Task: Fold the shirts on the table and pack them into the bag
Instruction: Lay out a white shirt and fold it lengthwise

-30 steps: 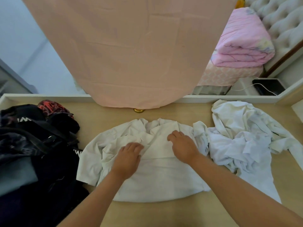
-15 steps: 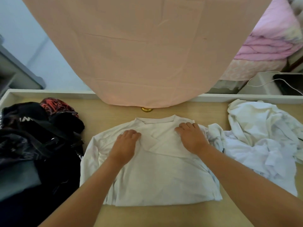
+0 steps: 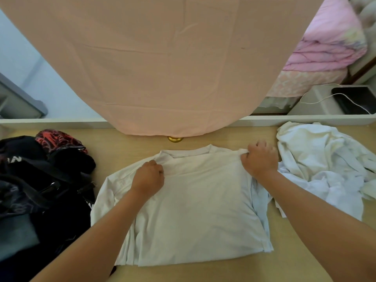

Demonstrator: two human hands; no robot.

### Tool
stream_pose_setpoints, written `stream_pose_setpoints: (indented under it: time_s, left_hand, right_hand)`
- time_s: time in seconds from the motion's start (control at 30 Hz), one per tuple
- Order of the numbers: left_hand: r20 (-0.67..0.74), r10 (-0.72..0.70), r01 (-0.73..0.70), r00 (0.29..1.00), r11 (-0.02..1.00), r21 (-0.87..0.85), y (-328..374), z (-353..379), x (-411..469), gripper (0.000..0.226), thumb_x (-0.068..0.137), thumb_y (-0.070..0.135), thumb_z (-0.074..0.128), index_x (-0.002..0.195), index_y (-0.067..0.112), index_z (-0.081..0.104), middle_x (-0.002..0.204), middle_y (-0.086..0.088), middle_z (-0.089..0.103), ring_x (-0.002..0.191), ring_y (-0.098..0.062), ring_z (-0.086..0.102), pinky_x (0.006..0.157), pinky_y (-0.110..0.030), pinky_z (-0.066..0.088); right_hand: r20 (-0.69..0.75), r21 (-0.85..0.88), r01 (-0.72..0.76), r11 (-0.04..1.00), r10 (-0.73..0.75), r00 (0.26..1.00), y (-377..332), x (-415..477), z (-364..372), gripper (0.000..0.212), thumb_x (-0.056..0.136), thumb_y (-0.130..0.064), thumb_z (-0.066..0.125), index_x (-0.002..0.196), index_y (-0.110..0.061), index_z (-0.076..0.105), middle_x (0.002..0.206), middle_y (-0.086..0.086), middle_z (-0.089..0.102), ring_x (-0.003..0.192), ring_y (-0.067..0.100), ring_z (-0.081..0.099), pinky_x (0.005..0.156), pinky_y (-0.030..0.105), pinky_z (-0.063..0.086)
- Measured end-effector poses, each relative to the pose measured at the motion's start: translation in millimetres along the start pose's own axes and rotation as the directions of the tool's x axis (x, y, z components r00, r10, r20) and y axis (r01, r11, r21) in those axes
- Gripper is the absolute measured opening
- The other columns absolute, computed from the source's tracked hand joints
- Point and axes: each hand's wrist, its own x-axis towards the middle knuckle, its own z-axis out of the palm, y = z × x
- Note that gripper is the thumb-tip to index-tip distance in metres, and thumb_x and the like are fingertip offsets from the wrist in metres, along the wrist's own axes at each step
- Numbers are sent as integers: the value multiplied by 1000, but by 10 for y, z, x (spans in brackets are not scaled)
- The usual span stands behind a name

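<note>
A white shirt (image 3: 199,210) lies spread flat on the wooden table (image 3: 126,145), collar toward the far edge. My left hand (image 3: 149,178) grips the fabric at its left shoulder. At the right shoulder, my right hand (image 3: 260,159) pinches the cloth with curled fingers. A crumpled pile of white shirts (image 3: 321,159) sits to the right, touching the spread shirt's right edge. The black bag (image 3: 40,184) lies open at the left, with red-patterned cloth (image 3: 59,139) at its top.
A pink cloth (image 3: 162,68) hangs down over the table's far edge, with a small brass knob (image 3: 175,139) under it. Beyond the table are a pink quilt (image 3: 329,43) and a dark tablet with a white cable (image 3: 354,98).
The shirt went from bunched to spread flat. Both hands moved outward from its chest to its shoulders, and their flat fingers curled into a grip on the fabric.
</note>
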Motion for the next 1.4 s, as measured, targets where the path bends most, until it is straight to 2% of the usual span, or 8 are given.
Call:
stream_pose_setpoints:
  time_s: [0.13, 0.33, 0.53, 0.7, 0.87, 1.03, 1.23, 1.4]
  left_hand:
    - [-161, -63, 28, 985, 976, -216, -35, 0, -54, 15, 93, 13, 47, 101, 13, 59, 95, 0, 56, 86, -21, 54, 70, -38, 49]
    - [-126, 155, -175, 980, 970, -168, -266, 58, -410, 18, 85, 25, 67, 103, 21, 62, 105, 9, 57, 96, -15, 54, 78, -30, 48]
    - [11, 201, -202, 979, 977, 72, -513, 49, -674, 55, 77, 68, 54, 113, 27, 56, 113, 11, 52, 98, -16, 51, 80, -36, 46]
    - [-87, -259, 247, 962, 961, -127, -550, -30, -669, 37, 96, 42, 48, 117, 13, 58, 108, -5, 63, 100, -27, 57, 86, -41, 46]
    - [-33, -294, 292, 955, 954, -62, -477, -131, -658, 24, 85, 26, 61, 106, 26, 73, 90, 6, 70, 89, -18, 61, 80, -34, 49]
    - [-216, -116, 91, 969, 988, -124, -470, -184, -820, 12, 71, 15, 70, 80, 21, 68, 89, 7, 61, 81, -20, 53, 76, -33, 44]
    - [-6, 225, -225, 974, 971, -80, -429, 21, -1175, 31, 90, 46, 50, 74, 27, 68, 87, 13, 60, 81, -10, 52, 78, -27, 42]
    - [-65, -81, 74, 995, 992, -102, -322, -7, -1135, 29, 94, 18, 50, 120, 20, 64, 121, 2, 57, 108, -22, 52, 88, -31, 45]
  right_hand:
    - [13, -171, -76, 982, 79, 997, -39, -48, -13, 13, 79, -13, 55, 91, -17, 55, 99, 9, 53, 87, 26, 50, 76, 36, 37]
    - [92, 263, 528, 808, -566, 819, -602, -313, 69, 60, 75, -2, 54, 134, -15, 54, 140, 7, 50, 125, 29, 48, 108, 42, 34]
    - [106, 91, 498, 863, -505, 856, -1028, -389, 183, 47, 78, -14, 53, 125, -22, 58, 116, 4, 58, 109, 28, 52, 104, 44, 31]
    - [86, 216, 542, 812, -569, 818, -1294, -388, 88, 62, 71, -7, 54, 131, -22, 55, 127, 3, 51, 120, 26, 47, 108, 41, 31]
    - [114, 268, 551, 790, -594, 796, -1863, -423, 28, 60, 92, -11, 46, 150, -20, 35, 146, 2, 44, 131, 24, 42, 108, 40, 32]
    - [68, 113, 469, 876, -478, 876, -1940, -507, 38, 33, 85, -11, 58, 114, -26, 61, 105, -1, 60, 98, 24, 53, 89, 40, 33]
    - [-29, 129, 589, 798, -591, 806, -1556, -651, 158, 30, 60, -2, 70, 76, -27, 66, 85, -4, 50, 83, 22, 49, 82, 39, 36]
    - [24, 268, 704, 658, -735, 678, -1570, -852, 119, 22, 68, -27, 55, 84, -32, 70, 94, -10, 51, 93, 15, 47, 95, 36, 32]
